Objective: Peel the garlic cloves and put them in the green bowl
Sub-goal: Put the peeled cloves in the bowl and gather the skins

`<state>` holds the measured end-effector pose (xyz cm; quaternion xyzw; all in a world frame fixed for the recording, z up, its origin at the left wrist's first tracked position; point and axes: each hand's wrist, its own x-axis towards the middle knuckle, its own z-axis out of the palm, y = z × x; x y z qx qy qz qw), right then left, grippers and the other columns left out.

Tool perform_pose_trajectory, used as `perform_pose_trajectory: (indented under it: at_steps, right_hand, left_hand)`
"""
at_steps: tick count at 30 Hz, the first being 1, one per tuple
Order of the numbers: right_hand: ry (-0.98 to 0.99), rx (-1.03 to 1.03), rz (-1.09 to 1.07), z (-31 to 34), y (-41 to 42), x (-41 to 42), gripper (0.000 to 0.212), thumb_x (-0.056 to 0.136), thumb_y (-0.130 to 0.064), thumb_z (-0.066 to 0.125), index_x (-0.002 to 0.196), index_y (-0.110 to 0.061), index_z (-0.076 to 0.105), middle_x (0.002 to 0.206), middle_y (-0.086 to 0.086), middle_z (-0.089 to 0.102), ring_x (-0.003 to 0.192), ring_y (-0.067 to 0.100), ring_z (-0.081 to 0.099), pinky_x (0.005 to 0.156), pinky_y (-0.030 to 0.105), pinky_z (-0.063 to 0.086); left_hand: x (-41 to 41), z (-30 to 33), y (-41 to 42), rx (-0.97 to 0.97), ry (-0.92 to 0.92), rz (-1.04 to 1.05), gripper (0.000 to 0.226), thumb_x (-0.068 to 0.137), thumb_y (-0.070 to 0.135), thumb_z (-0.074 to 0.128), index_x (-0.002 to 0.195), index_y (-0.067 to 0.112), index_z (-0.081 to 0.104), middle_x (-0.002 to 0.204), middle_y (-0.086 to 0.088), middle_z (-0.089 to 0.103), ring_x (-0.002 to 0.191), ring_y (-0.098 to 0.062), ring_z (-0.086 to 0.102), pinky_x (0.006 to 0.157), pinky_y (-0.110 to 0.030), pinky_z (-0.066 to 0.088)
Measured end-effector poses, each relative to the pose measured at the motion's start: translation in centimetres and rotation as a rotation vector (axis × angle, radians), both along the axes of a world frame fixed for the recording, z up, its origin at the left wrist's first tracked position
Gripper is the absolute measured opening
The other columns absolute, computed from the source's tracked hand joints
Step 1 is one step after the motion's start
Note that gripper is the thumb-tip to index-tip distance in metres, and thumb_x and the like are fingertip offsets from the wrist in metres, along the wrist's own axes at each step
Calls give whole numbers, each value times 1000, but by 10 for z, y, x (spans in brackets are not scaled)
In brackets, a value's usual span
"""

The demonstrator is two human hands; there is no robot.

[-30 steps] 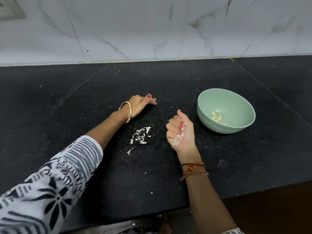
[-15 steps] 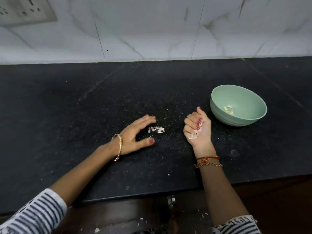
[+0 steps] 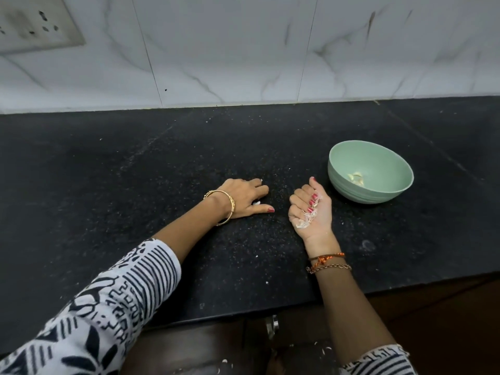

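Left hand (image 3: 243, 197), flat and relaxed at frame centre, has swept over the peel pile, right hand (image 3: 311, 209) cups garlic skins (image 3: 305, 219) beside green bowl (image 3: 370, 171), so cleanup.

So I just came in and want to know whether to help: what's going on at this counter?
A person is clearing up after peeling garlic. The right hand lies palm up on the black counter, its curled fingers holding a bunch of papery garlic skins. The left hand lies palm down over a few more skin scraps. Peeled cloves already sit in the green bowl, which stands just beyond the right hand.
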<state>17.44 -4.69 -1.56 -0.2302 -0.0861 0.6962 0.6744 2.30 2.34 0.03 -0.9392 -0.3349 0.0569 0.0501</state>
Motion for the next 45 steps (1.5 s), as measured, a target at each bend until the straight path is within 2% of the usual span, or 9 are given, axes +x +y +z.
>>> perform_pose_trajectory:
  at_steps: [6, 8, 17, 27, 36, 38, 40, 42, 45]
  right_hand:
    - [8, 9, 17, -1, 1, 2, 51, 81, -32, 42, 32, -20, 36, 29, -7, 28, 21, 5, 26, 23, 12, 12]
    - [19, -1, 20, -1, 0, 2, 58, 89, -32, 37, 32, -21, 36, 29, -8, 28, 21, 5, 26, 23, 12, 13]
    - [17, -23, 27, 3, -1, 0, 66, 97, -33, 31, 33, -20, 37, 30, -8, 29, 22, 5, 27, 22, 12, 14]
    - [-31, -22, -2, 12, 1, 4, 66, 97, -33, 32, 33, -21, 36, 30, -8, 28, 22, 5, 25, 22, 12, 13]
    - [12, -58, 74, 3, -50, -48, 64, 96, -33, 34, 34, -21, 33, 30, -8, 25, 22, 5, 23, 21, 12, 13]
    - [30, -74, 154, 5, -70, -69, 64, 96, -33, 34, 34, -21, 33, 31, -7, 25, 22, 4, 23, 22, 12, 11]
    - [13, -105, 254, 8, -92, -90, 63, 96, -32, 35, 34, -20, 34, 31, -7, 25, 22, 4, 23, 22, 12, 11]
    - [-26, -139, 372, 8, -119, -113, 62, 96, -30, 36, 35, -20, 33, 32, -8, 25, 22, 4, 23, 23, 12, 11]
    - [-38, -206, 574, -6, -154, -147, 62, 95, -30, 36, 34, -20, 31, 32, -7, 25, 22, 4, 22, 26, 12, 7]
  left_hand:
    - [3, 1, -6, 55, 49, 8, 47, 99, 43, 22, 114, 7, 48, 114, -10, 56, 100, -32, 57, 75, -35, 39]
    - [5, -1, -9, 72, 45, 46, 46, 101, 39, 21, 113, 6, 50, 115, -11, 57, 102, -33, 56, 76, -36, 39]
    - [8, -3, -13, 43, 27, 162, 46, 101, 35, 23, 109, 0, 53, 117, -16, 59, 108, -35, 54, 85, -38, 39]
    - [12, 14, -38, -89, -73, 316, 41, 102, 24, 27, 111, -4, 54, 118, -22, 56, 110, -38, 52, 86, -39, 39]
    - [-41, 1, -165, -340, -140, 388, 35, 99, 25, 34, 104, 2, 60, 108, -19, 61, 103, -34, 57, 82, -36, 43]
    - [-62, -10, -202, -404, -270, 479, 36, 99, 25, 36, 88, 3, 63, 94, -16, 64, 93, -28, 60, 77, -30, 41]
    - [-82, -25, -232, -632, -555, 691, 41, 96, 21, 43, 58, 11, 53, 59, -8, 57, 60, -12, 60, 58, -24, 39]
    - [-98, -44, -263, -888, -1092, 1080, 45, 95, 19, 47, 51, 15, 40, 35, 6, 40, 27, -3, 37, 33, -15, 28]
    - [-121, -76, -302, -1094, -1783, 1536, 44, 94, 18, 48, 51, 15, 38, 31, 10, 28, 21, 1, 18, 25, -8, 8]
